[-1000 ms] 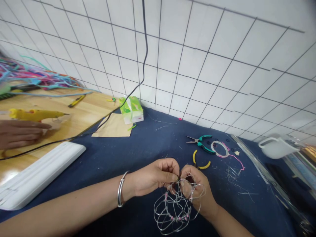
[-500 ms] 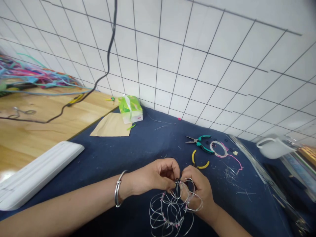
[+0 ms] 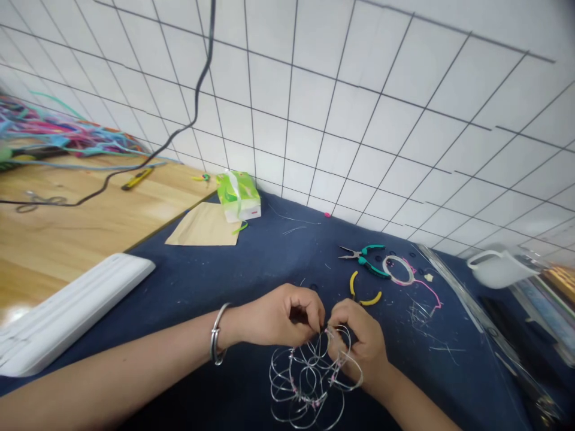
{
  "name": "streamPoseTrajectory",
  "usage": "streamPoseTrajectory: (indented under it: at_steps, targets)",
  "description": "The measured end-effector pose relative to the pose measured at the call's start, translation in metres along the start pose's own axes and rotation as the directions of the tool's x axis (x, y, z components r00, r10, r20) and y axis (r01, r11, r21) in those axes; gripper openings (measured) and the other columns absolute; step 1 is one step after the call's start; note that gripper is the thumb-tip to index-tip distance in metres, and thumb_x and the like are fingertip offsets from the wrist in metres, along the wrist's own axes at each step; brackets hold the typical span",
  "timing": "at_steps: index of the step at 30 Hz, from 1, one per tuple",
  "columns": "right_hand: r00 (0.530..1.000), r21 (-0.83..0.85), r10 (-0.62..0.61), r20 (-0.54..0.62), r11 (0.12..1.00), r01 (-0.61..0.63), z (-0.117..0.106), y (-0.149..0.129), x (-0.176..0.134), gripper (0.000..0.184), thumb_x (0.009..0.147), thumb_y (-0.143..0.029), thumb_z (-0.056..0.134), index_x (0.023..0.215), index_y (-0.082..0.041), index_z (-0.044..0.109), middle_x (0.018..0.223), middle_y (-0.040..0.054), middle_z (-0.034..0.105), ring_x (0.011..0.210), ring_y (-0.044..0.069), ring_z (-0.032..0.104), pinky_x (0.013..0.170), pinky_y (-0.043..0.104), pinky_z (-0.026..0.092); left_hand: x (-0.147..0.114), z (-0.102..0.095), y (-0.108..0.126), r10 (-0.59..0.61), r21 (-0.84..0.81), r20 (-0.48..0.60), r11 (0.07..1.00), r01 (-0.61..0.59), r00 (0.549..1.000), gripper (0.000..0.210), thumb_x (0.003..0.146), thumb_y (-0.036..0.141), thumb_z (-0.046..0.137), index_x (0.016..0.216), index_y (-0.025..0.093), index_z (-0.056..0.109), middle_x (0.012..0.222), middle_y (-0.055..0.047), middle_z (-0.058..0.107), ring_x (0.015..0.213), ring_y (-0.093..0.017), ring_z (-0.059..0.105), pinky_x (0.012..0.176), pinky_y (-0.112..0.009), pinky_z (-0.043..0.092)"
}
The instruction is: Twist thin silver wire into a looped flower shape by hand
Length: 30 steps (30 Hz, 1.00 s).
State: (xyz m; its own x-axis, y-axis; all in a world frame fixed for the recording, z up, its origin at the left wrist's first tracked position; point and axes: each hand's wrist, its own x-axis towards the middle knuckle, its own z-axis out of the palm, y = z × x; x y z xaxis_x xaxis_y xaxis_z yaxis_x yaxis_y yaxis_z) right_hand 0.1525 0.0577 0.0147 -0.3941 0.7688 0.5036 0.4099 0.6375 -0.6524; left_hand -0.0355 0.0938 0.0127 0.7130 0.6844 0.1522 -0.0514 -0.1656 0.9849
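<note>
A round openwork piece of silver wire loops [image 3: 309, 383], dotted with small pink bits, hangs below both my hands. Closed around the upper right of this wire piece is my right hand [image 3: 362, 338], its thumb and forefinger at the top edge. The fingers of my left hand [image 3: 285, 314] are pinched together right beside those of the right, against the top of the loops. A tiny dark bit shows at the left fingertips, too small to name. Behind my hands lie yellow-handled pliers [image 3: 371, 299], their jaws hidden by my right hand.
On the dark blue cloth [image 3: 202, 278] lie teal-handled long-nose pliers [image 3: 362, 254], a pale ring [image 3: 398, 270] with pink cord and wire scraps. A tissue pack [image 3: 240, 197] rests by a tan sheet [image 3: 204, 226]. A white power strip [image 3: 81, 314] is at left, a white cup [image 3: 498, 269] at right.
The wire piece has turned slightly and shifted a little left. The black bit at its top, plain before, is now mostly covered by my left fingertips. Both hands stay close together.
</note>
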Motion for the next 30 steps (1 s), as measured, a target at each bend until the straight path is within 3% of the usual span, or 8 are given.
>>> streamPoseTrajectory:
  at_steps: [4,7,9,10,14,23,26,30]
  targets:
    - [0.979,-0.097,-0.195,0.055,0.975,0.2,-0.005,0.013,0.005,0.015,0.07,-0.004,0.048,0.071,-0.019,0.05,0.066,0.0009,0.052,0.064,0.013,0.049,0.06,0.026,0.041,-0.004,-0.002,0.0,-0.03,0.096,0.194,0.995,0.012,0.981,0.022,0.059,-0.001,0.053,0.071,0.015,0.062,0.079,-0.002,0.063,0.069,-0.011,0.058,0.062,-0.021,0.048]
    - [0.983,-0.207,-0.181,0.029,0.961,0.183,-0.017,0.015,0.01,0.016,0.072,-0.004,0.048,0.071,-0.019,0.052,0.066,0.0009,0.054,0.065,0.013,0.05,0.063,0.027,0.042,-0.006,0.002,0.003,-0.005,0.106,0.349,0.994,-0.034,0.937,0.024,0.058,-0.001,0.053,0.071,0.016,0.064,0.081,-0.002,0.065,0.068,-0.011,0.059,0.063,-0.02,0.049]
    - [0.997,-0.185,-0.07,0.027,0.98,0.074,-0.025,0.01,0.014,0.014,0.074,-0.006,0.05,0.072,-0.019,0.054,0.069,0.001,0.055,0.068,0.013,0.052,0.065,0.027,0.042,-0.005,0.005,0.004,0.019,0.141,0.316,0.988,-0.066,0.949,0.025,0.059,-0.001,0.052,0.071,0.017,0.064,0.08,-0.002,0.066,0.068,-0.011,0.059,0.063,-0.021,0.049]
    - [0.996,-0.154,0.004,0.087,0.988,0.009,-0.028,0.006,0.016,0.012,0.075,-0.008,0.051,0.074,-0.019,0.055,0.071,0.0007,0.056,0.067,0.013,0.052,0.064,0.026,0.042,-0.004,0.005,0.005,0.037,0.157,0.289,0.984,-0.085,0.957,0.026,0.058,-0.002,0.051,0.07,0.017,0.064,0.08,-0.003,0.066,0.068,-0.011,0.059,0.062,-0.022,0.049]
    - [0.924,-0.052,0.218,0.316,0.976,-0.212,-0.032,-0.008,0.02,0.014,0.079,-0.014,0.05,0.069,-0.019,0.057,0.067,-0.0008,0.056,0.06,0.011,0.051,0.057,0.023,0.041,-0.001,0.004,0.005,0.085,0.249,0.233,0.958,-0.144,0.969,0.029,0.059,-0.003,0.049,0.071,0.02,0.063,0.078,-0.002,0.065,0.071,-0.013,0.06,0.066,-0.025,0.05]
    - [0.84,-0.061,0.286,0.462,0.955,-0.292,-0.022,-0.005,0.018,0.013,0.075,-0.01,0.054,0.067,-0.017,0.061,0.065,-0.0018,0.055,0.06,0.01,0.052,0.056,0.021,0.04,0.0,0.002,0.007,0.193,0.445,0.199,0.856,-0.264,0.961,0.027,0.062,-0.002,0.046,0.073,0.019,0.06,0.079,-0.004,0.063,0.077,-0.015,0.058,0.068,-0.025,0.049]
    - [0.849,-0.036,0.297,0.437,0.949,-0.314,-0.019,-0.005,0.017,0.016,0.074,-0.007,0.052,0.065,-0.017,0.061,0.065,-0.0015,0.055,0.06,0.01,0.052,0.056,0.021,0.041,0.0,0.002,0.005,0.206,0.486,0.187,0.831,-0.272,0.961,0.027,0.063,-0.002,0.046,0.074,0.019,0.059,0.08,-0.005,0.061,0.077,-0.014,0.057,0.066,-0.024,0.048]
    - [0.899,-0.025,0.276,0.339,0.958,-0.285,-0.011,-0.004,0.014,0.017,0.07,-0.004,0.05,0.063,-0.017,0.058,0.064,-0.0012,0.055,0.06,0.01,0.052,0.057,0.022,0.041,0.0,0.003,0.0,0.216,0.529,0.149,0.807,-0.262,0.965,0.024,0.063,0.0,0.047,0.074,0.018,0.059,0.083,-0.006,0.06,0.075,-0.013,0.056,0.065,-0.023,0.047]
